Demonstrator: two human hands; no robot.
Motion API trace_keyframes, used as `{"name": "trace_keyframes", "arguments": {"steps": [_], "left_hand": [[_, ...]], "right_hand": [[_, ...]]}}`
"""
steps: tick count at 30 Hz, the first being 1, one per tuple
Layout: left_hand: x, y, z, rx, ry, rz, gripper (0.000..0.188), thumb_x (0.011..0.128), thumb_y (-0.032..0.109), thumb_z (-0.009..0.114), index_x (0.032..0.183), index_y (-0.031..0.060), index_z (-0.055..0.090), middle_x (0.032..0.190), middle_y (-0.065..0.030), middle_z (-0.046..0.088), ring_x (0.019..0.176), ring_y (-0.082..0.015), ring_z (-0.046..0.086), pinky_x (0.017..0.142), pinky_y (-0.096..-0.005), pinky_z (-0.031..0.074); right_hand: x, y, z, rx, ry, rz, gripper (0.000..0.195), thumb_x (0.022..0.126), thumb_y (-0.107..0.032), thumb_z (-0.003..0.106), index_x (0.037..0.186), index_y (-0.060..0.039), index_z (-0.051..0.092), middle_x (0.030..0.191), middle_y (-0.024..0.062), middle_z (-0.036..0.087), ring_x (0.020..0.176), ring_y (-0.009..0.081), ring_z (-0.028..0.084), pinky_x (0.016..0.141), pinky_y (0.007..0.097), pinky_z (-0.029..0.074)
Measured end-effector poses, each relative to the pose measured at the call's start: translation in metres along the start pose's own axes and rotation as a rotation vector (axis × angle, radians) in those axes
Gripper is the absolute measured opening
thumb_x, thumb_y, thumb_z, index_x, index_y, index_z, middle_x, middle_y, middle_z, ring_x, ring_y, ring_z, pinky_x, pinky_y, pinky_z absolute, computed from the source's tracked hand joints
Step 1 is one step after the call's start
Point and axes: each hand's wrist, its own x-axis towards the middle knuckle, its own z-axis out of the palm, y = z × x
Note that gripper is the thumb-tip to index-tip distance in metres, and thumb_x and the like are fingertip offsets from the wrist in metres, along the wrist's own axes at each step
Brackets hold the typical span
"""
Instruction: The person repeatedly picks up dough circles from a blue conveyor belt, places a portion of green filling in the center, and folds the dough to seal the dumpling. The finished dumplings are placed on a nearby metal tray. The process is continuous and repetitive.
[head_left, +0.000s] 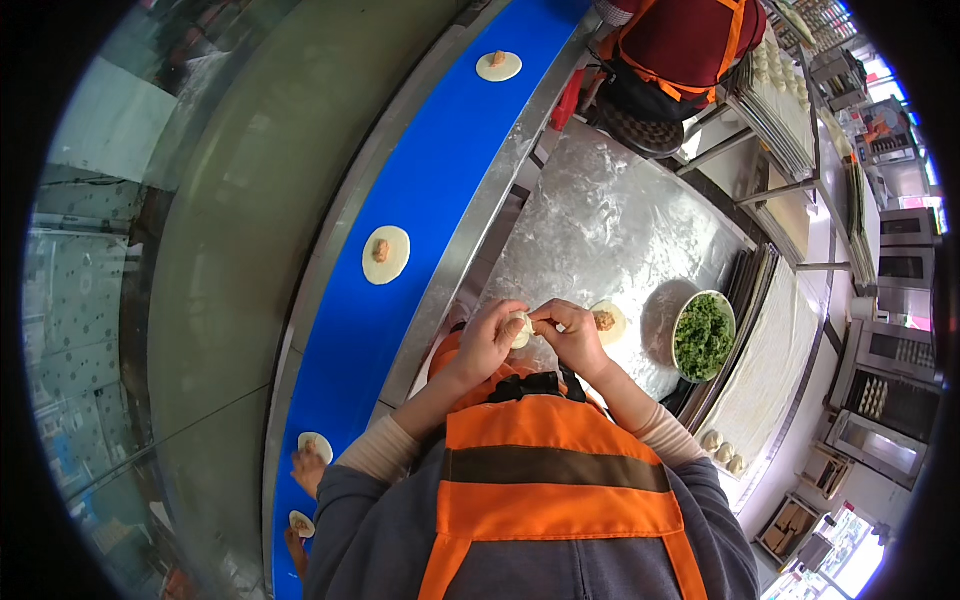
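Observation:
My left hand (487, 341) cups a partly gathered dough bun (520, 331) above the near edge of a floured steel table (600, 202). The fingertips of my right hand (574, 334) pinch the bun's rim from the other side. Just beyond my right hand, a flat round dough wrapper with a lump of orange-brown filling (606, 322) lies on the table. A bowl of chopped greens (703, 337) stands farther right. What lies inside the bun is hidden by my fingers.
A blue conveyor belt (360, 345) at left carries filled wrappers (386, 255). Another person's hands (307, 471) reach onto it at lower left. A co-worker in an orange apron (675, 60) is at the top. At right are a cloth-covered tray (772, 367) with several buns and racks of stacked trays (780, 112).

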Motion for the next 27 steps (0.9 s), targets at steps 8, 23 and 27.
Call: {"name": "trace_keyframes", "arguments": {"steps": [8,23,27], "left_hand": [[0.010,-0.018,-0.001,-0.260,-0.157,-0.301,0.043,0.103,0.042,0.043,0.106,0.0027,0.060,0.090,-0.0082,0.063,0.075,-0.0201,0.061,0.068,-0.0315,0.047],[0.021,0.009,0.000,-0.612,-0.429,-0.678,0.067,0.097,0.068,0.024,0.107,0.0096,0.057,0.070,0.0010,0.056,0.050,-0.0071,0.048,0.042,-0.0219,0.032],[0.024,0.014,0.005,-0.648,-0.501,-0.629,0.065,0.098,0.066,0.024,0.107,0.0094,0.056,0.072,0.0001,0.057,0.053,-0.0076,0.050,0.043,-0.0220,0.034]], "right_hand": [[0.001,-0.017,-0.007,-0.211,0.016,-0.270,0.013,0.080,0.003,0.070,0.092,-0.0020,0.068,0.088,0.0117,0.066,0.078,0.0285,0.066,0.067,0.0352,0.054],[-0.009,-0.009,-0.018,0.106,-0.140,-0.166,0.017,0.082,0.000,0.072,0.099,-0.0029,0.071,0.087,0.0069,0.062,0.081,0.0209,0.063,0.068,0.0317,0.051],[-0.015,-0.005,-0.018,0.019,0.000,-0.209,0.014,0.082,-0.004,0.073,0.096,-0.0031,0.069,0.089,0.0067,0.062,0.079,0.0197,0.062,0.068,0.0313,0.049]]}}
